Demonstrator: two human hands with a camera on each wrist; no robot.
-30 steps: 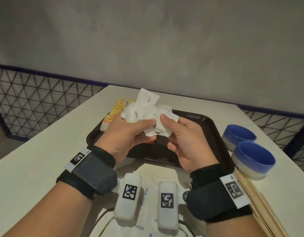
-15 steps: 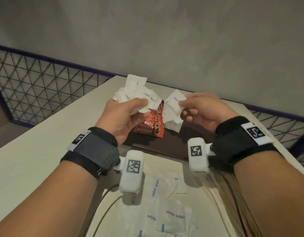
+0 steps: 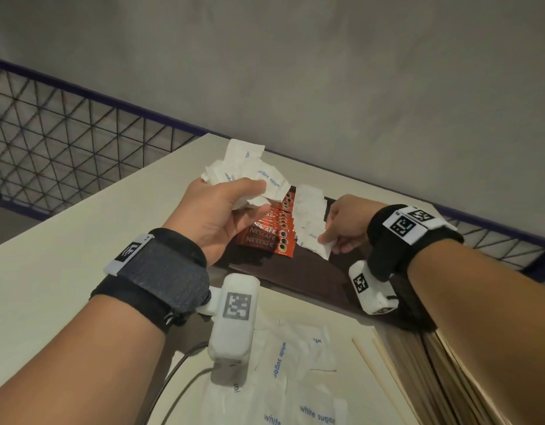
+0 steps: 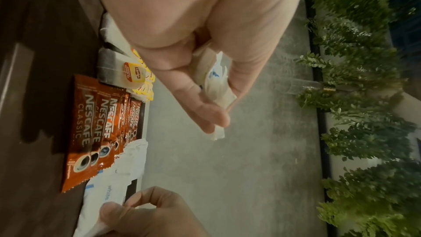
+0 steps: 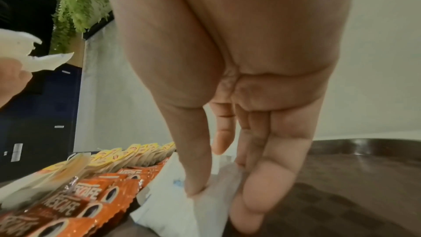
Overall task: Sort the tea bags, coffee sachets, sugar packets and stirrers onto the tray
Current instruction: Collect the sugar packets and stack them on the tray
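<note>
White sugar packets [image 3: 246,173] bunched in left hand [image 3: 217,214], held above dark tray [image 3: 301,271]. Right hand [image 3: 346,227] pinches one packet [image 5: 182,203] at near end of white row on tray, beside red coffee sachets [image 3: 272,231]. Tea bags [image 5: 136,152] beyond sachets. More packets [image 3: 292,372], wooden stirrers [image 3: 418,372] on table before tray.

The left hand [image 3: 217,214] hides the tea bags [image 4: 127,71] in the head view; stirrers [image 3: 418,378] near the bench edge run off-frame.
</note>
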